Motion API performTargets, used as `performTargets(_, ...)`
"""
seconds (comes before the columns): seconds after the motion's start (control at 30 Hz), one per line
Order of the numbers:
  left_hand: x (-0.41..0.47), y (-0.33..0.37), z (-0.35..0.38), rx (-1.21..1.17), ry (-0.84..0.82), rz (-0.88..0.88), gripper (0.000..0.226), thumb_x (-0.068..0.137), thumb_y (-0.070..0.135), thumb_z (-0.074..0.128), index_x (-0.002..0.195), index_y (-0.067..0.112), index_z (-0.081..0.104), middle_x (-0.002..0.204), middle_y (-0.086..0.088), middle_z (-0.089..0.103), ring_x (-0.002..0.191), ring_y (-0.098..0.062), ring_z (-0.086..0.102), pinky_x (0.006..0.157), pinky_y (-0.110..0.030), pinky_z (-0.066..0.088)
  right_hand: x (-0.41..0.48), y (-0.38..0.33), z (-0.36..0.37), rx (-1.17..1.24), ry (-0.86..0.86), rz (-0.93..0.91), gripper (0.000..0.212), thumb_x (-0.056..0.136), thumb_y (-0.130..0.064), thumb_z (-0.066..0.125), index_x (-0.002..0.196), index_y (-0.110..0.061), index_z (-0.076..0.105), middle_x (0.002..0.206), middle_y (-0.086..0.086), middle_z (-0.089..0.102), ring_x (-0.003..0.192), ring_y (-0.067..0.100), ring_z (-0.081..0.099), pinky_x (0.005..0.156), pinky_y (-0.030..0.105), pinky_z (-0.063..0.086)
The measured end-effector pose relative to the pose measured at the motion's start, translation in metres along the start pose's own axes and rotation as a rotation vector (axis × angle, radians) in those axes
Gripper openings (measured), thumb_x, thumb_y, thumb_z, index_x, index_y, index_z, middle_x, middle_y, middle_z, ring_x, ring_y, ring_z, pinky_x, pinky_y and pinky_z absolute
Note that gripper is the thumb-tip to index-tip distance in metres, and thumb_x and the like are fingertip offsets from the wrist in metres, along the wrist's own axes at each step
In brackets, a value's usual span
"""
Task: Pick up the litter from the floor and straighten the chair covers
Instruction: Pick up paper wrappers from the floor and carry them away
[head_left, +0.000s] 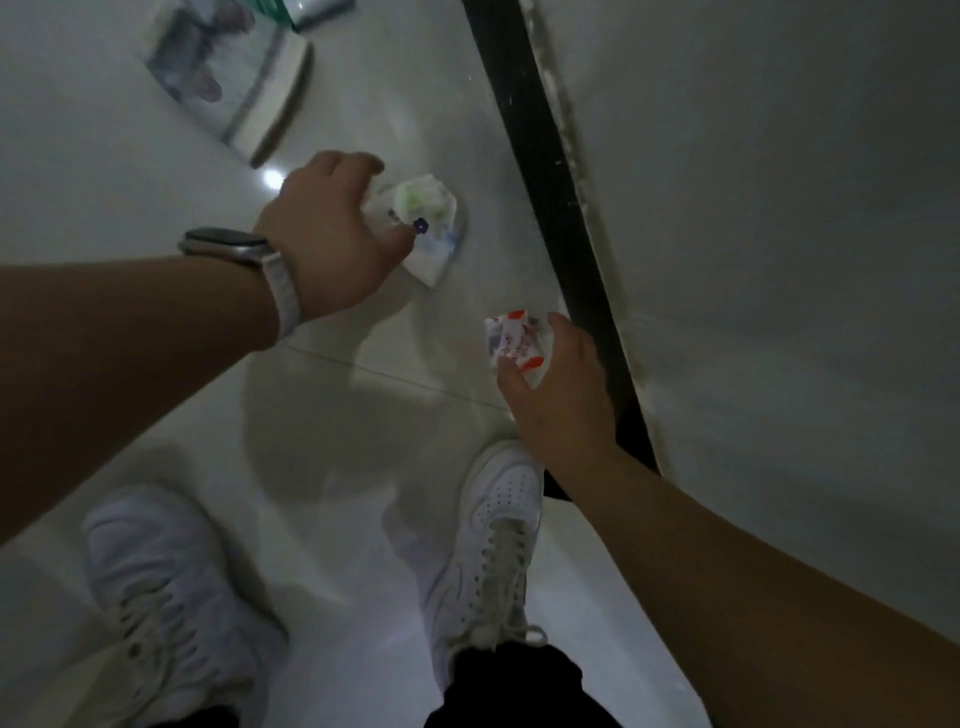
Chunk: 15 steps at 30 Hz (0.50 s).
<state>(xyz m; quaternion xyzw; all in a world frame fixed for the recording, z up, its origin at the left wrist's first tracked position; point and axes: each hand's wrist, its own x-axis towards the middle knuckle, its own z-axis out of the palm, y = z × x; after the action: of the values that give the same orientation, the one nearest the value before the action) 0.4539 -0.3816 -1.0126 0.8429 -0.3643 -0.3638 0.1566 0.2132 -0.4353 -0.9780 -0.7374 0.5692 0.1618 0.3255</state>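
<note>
1. Left hand (327, 234), watch (228, 244) on the wrist: fingers and thumb curled around a crumpled white green-marked wrapper (423, 208), low over the glossy tiled floor (130, 171). Cannot tell whether the wrapper touches the tiles.
2. Right hand (561, 384): thumb and fingers clamp a white red-marked wrapper (511, 338), just beside the black baseboard (550, 156).
3. The two wrappers are near each other but apart.
4. White shoes, left (166, 582) and right (488, 535), stand on the floor below the hands.
5. Grey wall (779, 208) rises past the baseboard.
</note>
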Motion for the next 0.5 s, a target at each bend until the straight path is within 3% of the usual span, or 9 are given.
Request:
performTargets(0.17,0.037,0.007,0.027,0.194,0.026,0.024,0.086,0.074,0.063,0.068,0.141,0.016,0.041,0.139,-0.017,0.044,0.123,-0.040,0.044,0.094,-0.048,0.042,0.037,0.009,0.026,-0.121,-0.010,-0.012,0.068,0.087,-0.053,0.063,0.141,-0.019,0.037,0.137,0.008,0.045,0.121,0.027,0.048,0.091,0.043,0.050)
performTargets(0.3,0.049,0.011,0.027,0.397,-0.027,0.120,0.081,0.069,0.062,0.073,0.129,0.014,0.048,0.128,-0.018,0.045,0.114,-0.040,0.044,0.087,-0.049,0.042,0.059,0.006,0.024,-0.234,-0.094,-0.004,0.056,0.091,-0.051,0.057,0.129,-0.011,0.046,0.128,0.012,0.049,0.113,0.030,0.053,0.085,0.041,0.050)
performTargets(0.5,0.048,0.008,0.027,0.375,-0.119,0.075,0.068,0.072,0.052,0.079,0.118,0.011,0.048,0.121,-0.018,0.050,0.110,-0.039,0.048,0.081,-0.044,0.041,0.056,0.001,0.027,-0.152,-0.117,-0.026,0.036,0.093,-0.041,0.060,0.113,-0.012,0.054,0.115,0.009,0.055,0.099,0.027,0.059,0.082,0.043,0.053)
